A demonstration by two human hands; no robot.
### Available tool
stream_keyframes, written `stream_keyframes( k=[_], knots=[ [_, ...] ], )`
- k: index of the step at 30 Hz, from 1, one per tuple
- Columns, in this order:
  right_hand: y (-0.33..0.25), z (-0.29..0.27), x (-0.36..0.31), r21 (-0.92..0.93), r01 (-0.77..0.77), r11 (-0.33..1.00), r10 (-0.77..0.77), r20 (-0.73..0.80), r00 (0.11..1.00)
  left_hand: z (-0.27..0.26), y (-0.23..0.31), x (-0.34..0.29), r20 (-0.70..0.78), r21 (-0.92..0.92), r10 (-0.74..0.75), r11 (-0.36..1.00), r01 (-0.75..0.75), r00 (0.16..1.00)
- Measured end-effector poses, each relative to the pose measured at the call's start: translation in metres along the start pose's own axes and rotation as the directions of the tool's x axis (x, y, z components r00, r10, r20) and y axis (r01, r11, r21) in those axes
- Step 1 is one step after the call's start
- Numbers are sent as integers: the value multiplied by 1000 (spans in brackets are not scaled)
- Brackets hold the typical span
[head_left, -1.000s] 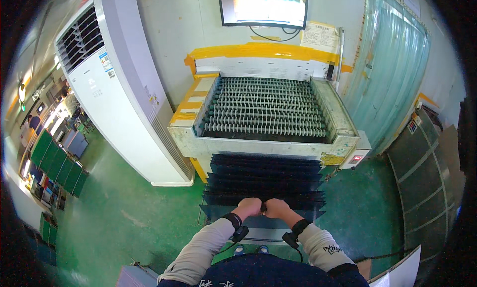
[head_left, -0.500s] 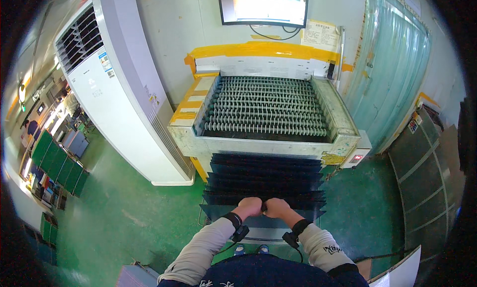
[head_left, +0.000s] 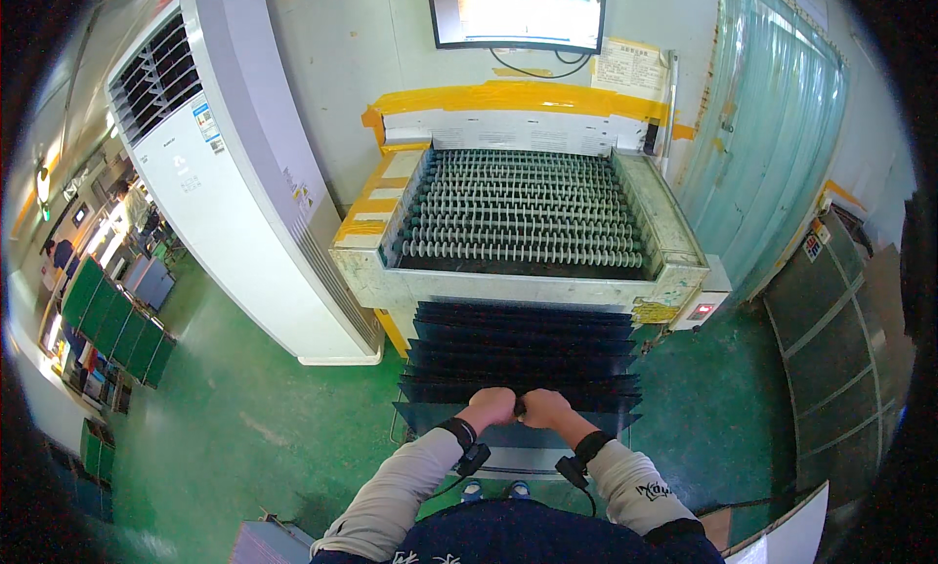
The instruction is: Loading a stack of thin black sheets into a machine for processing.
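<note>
Both hands sitting close together at the near edge of a stack of dark, thin rectangular sheets point(head_left: 523, 354), which is standing on a rack w/ metal legs directly in front of the person, between them & the machine. Left hand point(head_left: 490, 407) curling into a fist, fingers closing around the edge of the nearest sheet; right hand point(head_left: 545, 407) doing the same just beside it, knuckles nearly touching. A small dark bit is showing between the two fists; can't tell what it is. Black wrist straps w/ small devices & cables on both forearms, light grey sleeves. Sheets are fanning back in stepped rows toward a grey metal roller conveyor machine point(head_left: 523, 217) w/ yellow tape along its rear rim. To the left, a tall white floor-standing air-conditioner unit point(head_left: 230, 164) is leaning in the fisheye view. Wall-mounted screen point(head_left: 518, 12) glowing above the machine. Translucent green strip curtain point(head_left: 772, 125) hanging at right. Green painted floor point(head_left: 234, 417) all around; green bins far left, small & blurred.
</note>
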State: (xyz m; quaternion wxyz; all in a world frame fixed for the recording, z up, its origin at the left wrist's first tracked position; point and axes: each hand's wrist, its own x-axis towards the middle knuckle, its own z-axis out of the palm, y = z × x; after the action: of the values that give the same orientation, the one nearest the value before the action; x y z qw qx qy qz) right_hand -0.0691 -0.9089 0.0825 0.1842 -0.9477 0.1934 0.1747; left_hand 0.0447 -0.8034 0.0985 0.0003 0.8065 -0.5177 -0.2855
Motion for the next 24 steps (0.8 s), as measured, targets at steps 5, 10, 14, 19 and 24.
stream_keyframes(
  k=[5,10,14,19,24],
  knots=[
    [2,2,1,0,16,1000,-16,-5,1000,2,0,1,5,-3,-19,1000,19,1000],
    [2,3,2,5,-4,1000,4,-2,1000,-10,6,-7,48,-7,-26,1000,26,999],
    [1,3,3,11,0,1000,0,0,1000,-5,2,-4,26,-7,-12,1000,13,1000],
    [4,7,3,-6,12,1000,-12,-24,1000,-7,4,-7,10,-9,0,1000,0,1000],
    [5,7,4,-6,11,1000,-11,-23,1000,-5,4,-5,10,-5,-6,1000,6,1000]
  ],
)
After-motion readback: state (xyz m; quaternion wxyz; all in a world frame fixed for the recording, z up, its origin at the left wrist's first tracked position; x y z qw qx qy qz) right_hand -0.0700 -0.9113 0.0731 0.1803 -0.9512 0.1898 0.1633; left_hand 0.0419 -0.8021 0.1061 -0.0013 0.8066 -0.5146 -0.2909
